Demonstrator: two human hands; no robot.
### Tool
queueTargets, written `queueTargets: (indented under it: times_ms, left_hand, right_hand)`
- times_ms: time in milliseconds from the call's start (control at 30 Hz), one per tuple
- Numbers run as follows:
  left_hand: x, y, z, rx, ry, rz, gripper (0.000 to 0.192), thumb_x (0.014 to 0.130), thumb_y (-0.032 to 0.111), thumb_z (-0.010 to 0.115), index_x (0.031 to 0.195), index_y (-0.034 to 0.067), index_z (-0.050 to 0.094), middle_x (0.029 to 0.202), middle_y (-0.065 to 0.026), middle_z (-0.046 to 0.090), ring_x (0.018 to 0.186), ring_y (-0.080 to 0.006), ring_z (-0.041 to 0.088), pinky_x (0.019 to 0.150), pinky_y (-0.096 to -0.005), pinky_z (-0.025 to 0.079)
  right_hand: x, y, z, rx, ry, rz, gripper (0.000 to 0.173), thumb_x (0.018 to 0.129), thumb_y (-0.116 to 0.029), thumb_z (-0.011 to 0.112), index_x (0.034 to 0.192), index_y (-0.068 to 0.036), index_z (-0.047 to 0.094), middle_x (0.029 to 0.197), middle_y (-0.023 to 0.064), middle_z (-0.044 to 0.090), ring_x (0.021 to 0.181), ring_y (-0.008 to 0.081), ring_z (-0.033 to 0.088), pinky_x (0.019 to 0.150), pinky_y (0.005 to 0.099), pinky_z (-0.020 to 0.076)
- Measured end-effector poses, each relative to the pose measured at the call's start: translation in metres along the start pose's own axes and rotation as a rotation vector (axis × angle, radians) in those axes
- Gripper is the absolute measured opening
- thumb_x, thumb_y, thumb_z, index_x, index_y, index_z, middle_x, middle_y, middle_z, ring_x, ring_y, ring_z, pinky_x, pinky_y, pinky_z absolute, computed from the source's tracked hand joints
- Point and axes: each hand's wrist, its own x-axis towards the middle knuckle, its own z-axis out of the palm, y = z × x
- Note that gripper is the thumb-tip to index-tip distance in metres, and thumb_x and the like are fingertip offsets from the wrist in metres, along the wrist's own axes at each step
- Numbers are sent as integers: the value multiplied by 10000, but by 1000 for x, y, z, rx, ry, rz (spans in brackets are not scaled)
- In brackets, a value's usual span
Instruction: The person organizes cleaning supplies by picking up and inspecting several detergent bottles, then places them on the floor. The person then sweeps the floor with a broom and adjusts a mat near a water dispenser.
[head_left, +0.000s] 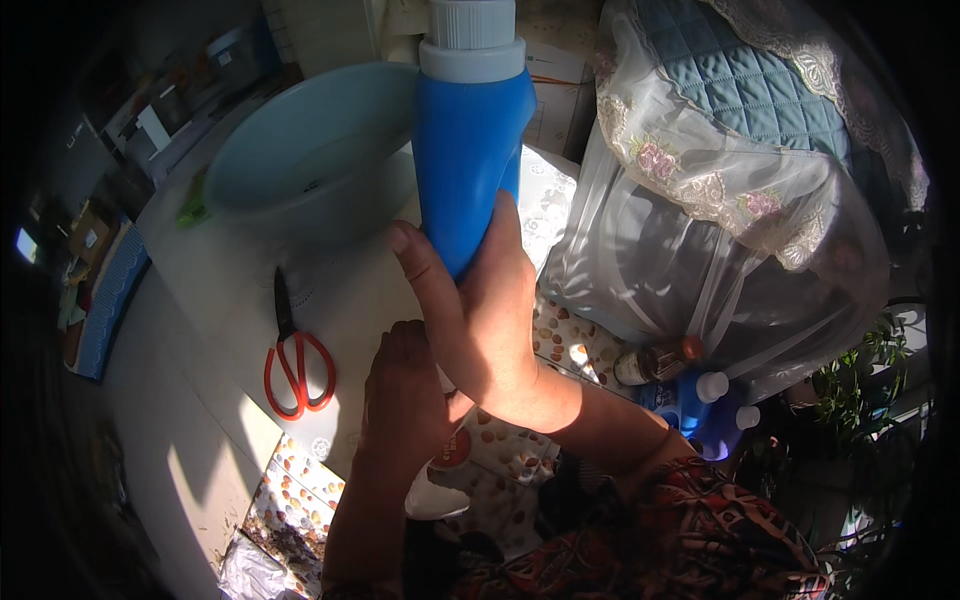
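Note:
In my right hand (487, 322) is a blue plastic bottle (469, 150) with a white screw cap (472, 45). The bottle stands nearly upright in view, its lower part between thumb and fingers. My left hand (405, 382) is curled just below, close to the right wrist; whether it grips anything is hidden. To the left, scissors (301, 375) with red handles and dark blades lie on a pale tabletop (225, 292). Behind them rests a large light-blue basin (315, 150), partly covered by the bottle.
A lace cover (675, 165) drapes over quilted blue fabric (757, 82) at right. Beneath it are a brown bottle (660, 361), a blue bottle (686, 401), a purple bottle (724, 435) and a leafy plant (855, 375). Crumpled foil (251, 570) lies on the pebble-patterned floor (300, 472).

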Motion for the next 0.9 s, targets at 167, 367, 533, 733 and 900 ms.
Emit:
queueTargets:
  times_ms: [167,367,533,733,900]
  left_hand:
    - [9,3,-1,269,255,128,716,893,147,660,1446,-46,249,1337,-311,452,1117,-420,571,875,-452,510]
    - [11,-15,-4,149,405,-51,663,921,160,631,1439,-41,269,1212,-265,509,1044,-397,591,873,-411,499]
    - [11,-16,-5,74,451,5,380,927,198,643,1169,-32,462,944,-171,570,836,-323,617,779,-393,544]
    - [11,-9,-6,-71,380,-145,224,926,129,644,987,-10,480,905,-147,579,839,-227,647,709,-327,582]
    - [10,-13,-3,-72,418,-100,183,931,90,629,970,-4,477,895,-142,578,827,-207,653,725,-320,581]
  right_hand:
    - [-6,5,26,41,-46,-163,655,866,-33,653,1342,135,235,1125,381,487,1037,517,542,868,504,454]
    - [10,28,32,-217,-275,-382,507,896,-32,585,1288,115,299,1093,341,503,1001,478,572,831,473,476]
    - [15,15,11,-157,-307,-286,434,886,-44,635,1229,81,400,936,274,608,790,431,638,668,423,522]
    - [48,-6,-76,-57,-466,-376,130,859,-69,714,916,42,677,728,103,696,643,136,667,591,251,514]
    - [108,26,-128,-161,-339,-357,792,681,-231,872,1333,-2,485,1240,123,581,1097,235,581,937,345,480]
